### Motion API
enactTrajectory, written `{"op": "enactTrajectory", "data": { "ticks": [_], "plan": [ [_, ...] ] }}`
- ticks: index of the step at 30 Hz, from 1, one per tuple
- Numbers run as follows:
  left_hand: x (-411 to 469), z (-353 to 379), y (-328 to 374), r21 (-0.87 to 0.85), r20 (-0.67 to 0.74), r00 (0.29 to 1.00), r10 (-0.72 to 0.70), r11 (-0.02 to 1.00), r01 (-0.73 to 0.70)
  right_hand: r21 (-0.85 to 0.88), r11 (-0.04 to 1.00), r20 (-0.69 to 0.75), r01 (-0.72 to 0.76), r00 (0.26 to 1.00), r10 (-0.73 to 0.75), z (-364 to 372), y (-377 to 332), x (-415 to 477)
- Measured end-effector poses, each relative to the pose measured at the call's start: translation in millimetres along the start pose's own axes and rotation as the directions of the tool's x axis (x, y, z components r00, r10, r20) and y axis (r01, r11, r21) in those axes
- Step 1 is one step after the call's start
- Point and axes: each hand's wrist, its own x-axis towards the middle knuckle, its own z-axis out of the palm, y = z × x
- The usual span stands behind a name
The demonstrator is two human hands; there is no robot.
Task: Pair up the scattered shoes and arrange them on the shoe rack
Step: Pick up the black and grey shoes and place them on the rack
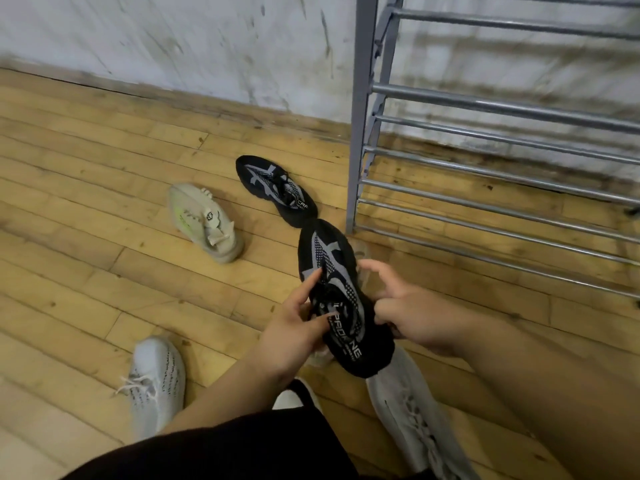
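A black knit shoe with grey stripes [332,258] is held above the floor, toe pointing away from me. My left hand [294,323] touches its left side with fingers spread over the laces. My right hand [408,313] grips its right side near the collar. Its matching black shoe [277,188] lies on the floor just beyond, beside the rack's leg. A beige shoe [207,223] lies to the left. A white shoe [159,379] sits at the lower left, and a light grey shoe [412,410] lies under my right forearm. The metal shoe rack [485,157] stands at the right, its bars bare.
The floor is yellow wooden boards [86,202]. A stained white wall [173,46] runs along the back. My dark-clothed lap [225,452] fills the bottom edge, with a small white object [289,398] just above it.
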Motion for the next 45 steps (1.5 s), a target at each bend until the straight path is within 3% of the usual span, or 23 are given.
{"op": "enactTrajectory", "data": {
  "ticks": [3, 7, 11, 14, 17, 18, 20, 24, 26, 29, 33, 39, 43, 45],
  "plan": [
    [11, -26, 5, -0.081, -0.209, 0.977, 0.032, 0.996, -0.050, -0.157, 0.987, -0.103, 0.035, 0.993, -0.052, 4, -14, 39],
    [27, -68, 2, 0.087, -0.428, 0.897, 0.107, 0.993, -0.077, -0.465, 0.884, -0.202, 0.037, 0.968, -0.147, 1, -40, 103],
    [40, -89, -7, 0.133, -0.523, 0.844, 0.118, 0.990, -0.055, -0.814, 0.574, -0.083, 0.090, 0.960, -0.268, 2, -73, 176],
    [46, -93, -13, 0.144, -0.540, 0.837, 0.093, 0.989, -0.017, -0.924, 0.376, -0.004, 0.073, 0.980, -0.201, 4, -93, 220],
    [48, -92, -13, 0.171, -0.560, 0.825, 0.076, 0.985, 0.025, -0.968, 0.248, 0.016, 0.038, 0.996, -0.091, 4, -105, 249],
    [49, -92, -13, 0.177, -0.566, 0.821, 0.079, 0.984, 0.028, -0.969, 0.244, 0.018, 0.035, 0.997, -0.072, 3, -107, 254],
    [48, -92, -10, 0.182, -0.565, 0.821, 0.082, 0.983, 0.027, -0.940, 0.339, -0.006, 0.026, 0.996, -0.092, 1, -109, 255],
    [46, -89, -9, 0.212, -0.568, 0.816, 0.103, 0.977, 0.025, -0.884, 0.457, -0.036, 0.103, 0.958, -0.285, 0, -94, 244],
    [47, -87, -10, 0.195, -0.585, 0.805, 0.102, 0.981, 0.017, -0.856, 0.501, -0.035, 0.131, 0.950, -0.309, 1, -86, 239],
    [49, -84, -10, 0.170, -0.595, 0.797, 0.105, 0.985, -0.003, -0.833, 0.549, -0.042, 0.070, 0.981, -0.190, -3, -80, 245],
    [46, -83, -10, 0.125, -0.595, 0.799, 0.094, 0.992, -0.024, -0.845, 0.535, -0.039, -0.004, 0.998, -0.053, -5, -76, 257],
    [36, -90, -10, 0.095, -0.571, 0.815, 0.099, 0.994, -0.054, -0.691, 0.700, -0.092, 0.181, 0.938, -0.334, 3, -86, 210],
    [28, -96, -14, -0.006, -0.563, 0.824, 0.067, 0.996, -0.085, -0.770, 0.616, -0.158, 0.163, 0.888, -0.432, 9, -50, 116],
    [25, -96, -19, -0.037, -0.550, 0.834, 0.042, 0.997, -0.074, -0.780, 0.623, -0.183, 0.052, 0.934, -0.306, 14, -21, 87]
  ]
}}
